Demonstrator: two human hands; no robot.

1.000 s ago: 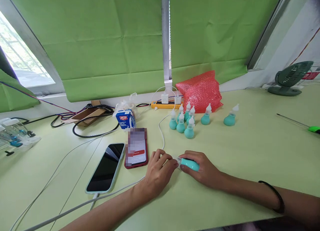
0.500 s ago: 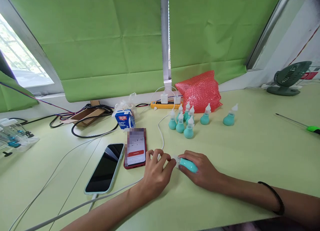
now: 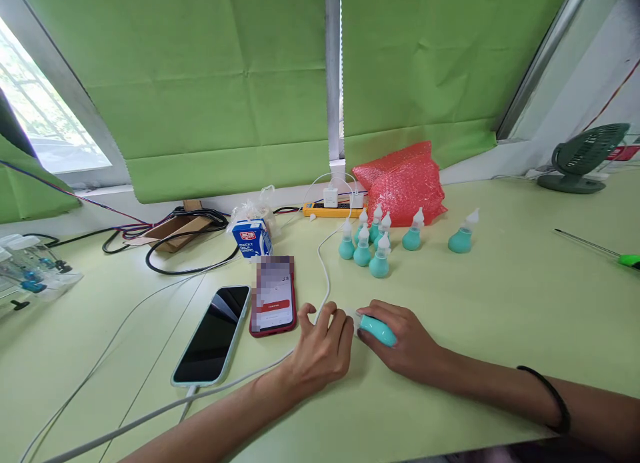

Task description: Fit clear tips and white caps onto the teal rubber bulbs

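Observation:
My right hand [image 3: 407, 343] rests on the pale green table [image 3: 500, 303] and grips a teal rubber bulb [image 3: 377, 329] lying on its side, its clear tip pointing left. My left hand [image 3: 323, 349] is curled right beside that tip, fingers pinched at it; what they pinch is too small to make out. Behind the hands stand several teal bulbs with white tips [image 3: 367, 246], one more [image 3: 461, 235] apart at the right.
A red phone [image 3: 273, 295] and a dark phone [image 3: 213, 335] on a white cable lie left of my hands. A blue carton [image 3: 253, 239], power strip [image 3: 333, 211], red bubble-wrap bag [image 3: 403, 183], fan [image 3: 583, 159] and green-handled tool [image 3: 600, 249] lie around.
My left hand's fingers have curled in tighter against the bulb's tip. The right hand and the bulb have stayed in place.

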